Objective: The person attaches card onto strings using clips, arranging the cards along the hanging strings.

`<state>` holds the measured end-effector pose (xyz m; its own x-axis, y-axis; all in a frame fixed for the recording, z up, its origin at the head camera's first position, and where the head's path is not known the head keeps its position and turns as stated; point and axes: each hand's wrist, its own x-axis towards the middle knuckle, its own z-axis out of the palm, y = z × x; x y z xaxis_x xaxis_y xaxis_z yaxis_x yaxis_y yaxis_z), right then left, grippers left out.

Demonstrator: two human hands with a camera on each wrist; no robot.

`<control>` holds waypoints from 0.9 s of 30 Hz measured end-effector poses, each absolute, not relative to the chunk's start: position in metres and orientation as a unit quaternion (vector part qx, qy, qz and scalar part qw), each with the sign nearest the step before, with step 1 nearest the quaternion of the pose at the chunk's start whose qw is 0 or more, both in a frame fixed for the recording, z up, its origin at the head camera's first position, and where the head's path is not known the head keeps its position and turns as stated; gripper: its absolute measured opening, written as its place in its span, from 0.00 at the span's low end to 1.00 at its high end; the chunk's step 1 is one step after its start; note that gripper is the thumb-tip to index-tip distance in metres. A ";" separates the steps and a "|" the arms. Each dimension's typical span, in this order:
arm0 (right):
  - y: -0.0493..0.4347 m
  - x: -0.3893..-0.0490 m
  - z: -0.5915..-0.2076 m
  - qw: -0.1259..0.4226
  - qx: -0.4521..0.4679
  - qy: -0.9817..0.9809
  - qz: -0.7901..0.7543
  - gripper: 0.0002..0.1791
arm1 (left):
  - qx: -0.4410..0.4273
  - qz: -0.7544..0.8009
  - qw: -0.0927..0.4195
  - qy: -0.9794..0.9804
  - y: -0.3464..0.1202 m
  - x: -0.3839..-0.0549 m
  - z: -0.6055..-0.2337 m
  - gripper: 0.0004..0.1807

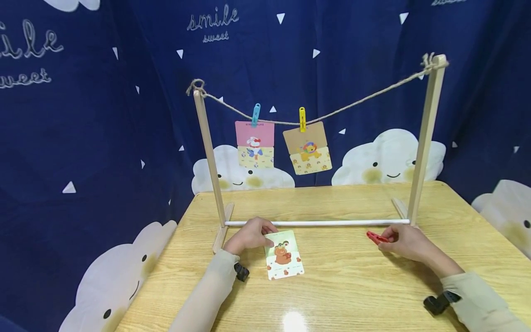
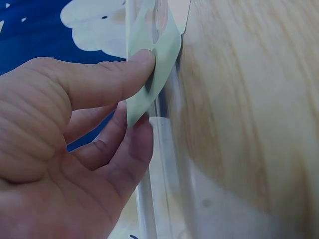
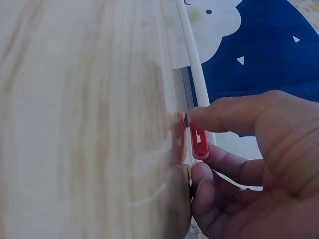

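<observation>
My left hand (image 1: 252, 236) pinches the upper left edge of a pale green and white card (image 1: 284, 267) with a brown bear on it. In the left wrist view the thumb lies on the card's face (image 2: 167, 47), and fingers are behind it. Over on the right, my right hand (image 1: 404, 240) holds a red clothespin (image 1: 375, 238) low by the tabletop. The right wrist view shows thumb and fingers around the red clothespin (image 3: 200, 144). A pink rabbit card (image 1: 255, 136) hangs from a twine line (image 1: 365, 98) by a blue clothespin (image 1: 256, 114). Beside it, a yellow clothespin (image 1: 302, 119) holds a tan lion card (image 1: 309, 159).
A wooden post (image 1: 210, 152) at left and a taller-looking post (image 1: 427, 138) at right carry the twine. Low between them runs a white rod (image 1: 332, 223), just beyond both hands. The frame stands on a wooden table (image 1: 332, 295), before a dark blue curtain (image 1: 124, 115).
</observation>
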<state>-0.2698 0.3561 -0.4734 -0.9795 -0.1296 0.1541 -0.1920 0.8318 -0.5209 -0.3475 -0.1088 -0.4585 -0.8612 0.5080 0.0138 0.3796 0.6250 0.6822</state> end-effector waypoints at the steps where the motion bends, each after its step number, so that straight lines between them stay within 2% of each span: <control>1: 0.356 -0.269 -0.473 0.053 0.083 -0.955 0.281 0.14 | 0.249 0.357 0.089 0.896 -0.109 -0.348 -0.459 0.18; 11: 0.355 -0.267 -0.472 0.036 0.076 -0.952 0.293 0.14 | 0.239 0.359 0.091 0.898 -0.108 -0.345 -0.456 0.17; 27: 0.354 -0.265 -0.468 0.046 0.077 -0.944 0.318 0.13 | 0.245 0.362 0.077 0.896 -0.105 -0.343 -0.447 0.16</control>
<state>-0.2646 0.3538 -0.4683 -0.9840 -0.1154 0.1357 -0.1740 0.7858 -0.5935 -0.3426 -0.1054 -0.4472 -0.8679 0.4951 0.0395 0.3833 0.6171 0.6872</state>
